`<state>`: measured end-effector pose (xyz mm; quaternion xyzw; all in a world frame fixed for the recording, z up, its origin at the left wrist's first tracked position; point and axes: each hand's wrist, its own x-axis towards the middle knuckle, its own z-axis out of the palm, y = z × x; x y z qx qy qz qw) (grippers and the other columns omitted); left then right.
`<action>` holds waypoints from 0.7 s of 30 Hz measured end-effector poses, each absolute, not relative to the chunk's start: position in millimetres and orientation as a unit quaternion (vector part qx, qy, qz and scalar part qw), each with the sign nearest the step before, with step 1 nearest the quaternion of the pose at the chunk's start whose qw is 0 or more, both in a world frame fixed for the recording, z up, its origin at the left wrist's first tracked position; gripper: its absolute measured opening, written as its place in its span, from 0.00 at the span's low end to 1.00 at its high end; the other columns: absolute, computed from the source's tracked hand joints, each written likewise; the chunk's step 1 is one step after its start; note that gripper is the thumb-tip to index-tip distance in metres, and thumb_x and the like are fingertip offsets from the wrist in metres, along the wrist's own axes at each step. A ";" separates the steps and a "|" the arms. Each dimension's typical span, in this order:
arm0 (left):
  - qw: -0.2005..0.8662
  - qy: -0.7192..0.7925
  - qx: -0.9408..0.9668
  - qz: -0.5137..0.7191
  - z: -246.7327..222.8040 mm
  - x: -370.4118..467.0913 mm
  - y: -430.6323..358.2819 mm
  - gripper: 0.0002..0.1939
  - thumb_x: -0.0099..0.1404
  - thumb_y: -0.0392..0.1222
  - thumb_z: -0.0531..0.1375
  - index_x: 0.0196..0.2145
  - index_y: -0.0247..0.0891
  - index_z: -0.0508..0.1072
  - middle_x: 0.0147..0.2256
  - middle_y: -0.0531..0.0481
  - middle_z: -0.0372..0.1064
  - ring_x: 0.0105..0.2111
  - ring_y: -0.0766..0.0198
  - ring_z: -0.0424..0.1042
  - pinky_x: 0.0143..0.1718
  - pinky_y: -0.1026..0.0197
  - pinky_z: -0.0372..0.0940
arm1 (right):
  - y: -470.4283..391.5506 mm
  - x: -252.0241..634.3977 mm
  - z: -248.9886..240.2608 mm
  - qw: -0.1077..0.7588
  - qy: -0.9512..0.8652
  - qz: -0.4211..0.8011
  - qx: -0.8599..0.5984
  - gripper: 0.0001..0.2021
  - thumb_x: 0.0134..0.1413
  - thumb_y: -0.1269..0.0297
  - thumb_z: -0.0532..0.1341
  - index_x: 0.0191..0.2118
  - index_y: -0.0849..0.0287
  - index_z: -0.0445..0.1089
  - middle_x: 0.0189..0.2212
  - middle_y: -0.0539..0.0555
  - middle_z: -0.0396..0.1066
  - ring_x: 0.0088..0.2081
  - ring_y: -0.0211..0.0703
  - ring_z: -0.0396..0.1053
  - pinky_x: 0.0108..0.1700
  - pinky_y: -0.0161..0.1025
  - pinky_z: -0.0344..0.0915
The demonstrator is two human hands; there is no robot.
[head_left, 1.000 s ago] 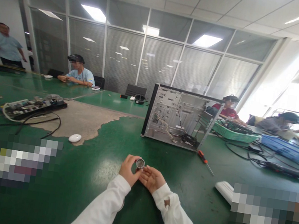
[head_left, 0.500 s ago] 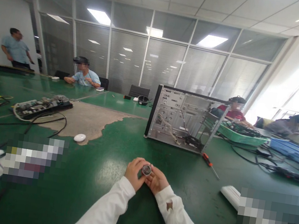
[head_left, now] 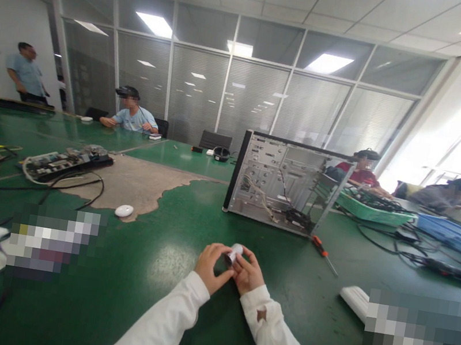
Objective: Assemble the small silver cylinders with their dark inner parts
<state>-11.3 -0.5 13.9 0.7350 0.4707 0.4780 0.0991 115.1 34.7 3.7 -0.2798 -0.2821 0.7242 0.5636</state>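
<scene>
Between my fingers is a small silver-white cylindrical part point(head_left: 236, 250), tilted, with a darker end toward the lower left; its exact kind cannot be made out. My left hand point(head_left: 210, 265) pinches it from the left with thumb and fingertips. From the other side my right hand point(head_left: 248, 273) grips it, fingers bent around it. Both hands are above the green table point(head_left: 120, 318). Beyond them an opened computer case point(head_left: 276, 183) lies on its side, its metal interior and loose wires showing. An orange-handled screwdriver point(head_left: 321, 247) rests by its right corner.
A white round piece point(head_left: 124, 211) lies left near a torn patch point(head_left: 146, 179) of tabletop. Electronics with cables point(head_left: 68, 161) sit farther left. Green point(head_left: 375, 212) and blue baskets point(head_left: 456, 236) stand right, with cables point(head_left: 430, 261) before them. Several people are around the table.
The cylindrical part has been turned in my fingers: its round dark end faced me earlier, and now its pale side shows. My hands have shifted slightly right.
</scene>
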 end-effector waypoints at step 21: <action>0.210 0.539 0.663 0.474 -0.7 -12.4 12.4 0.15 0.46 0.35 0.58 0.35 0.37 0.64 0.32 0.48 0.66 0.35 0.61 0.65 0.37 0.58 0.60 | 20.8 107.8 11.7 0.598 -0.588 0.443 -0.317 0.21 0.33 0.71 0.63 0.40 0.56 0.62 0.37 0.54 0.66 0.38 0.43 0.65 0.44 0.42 0.61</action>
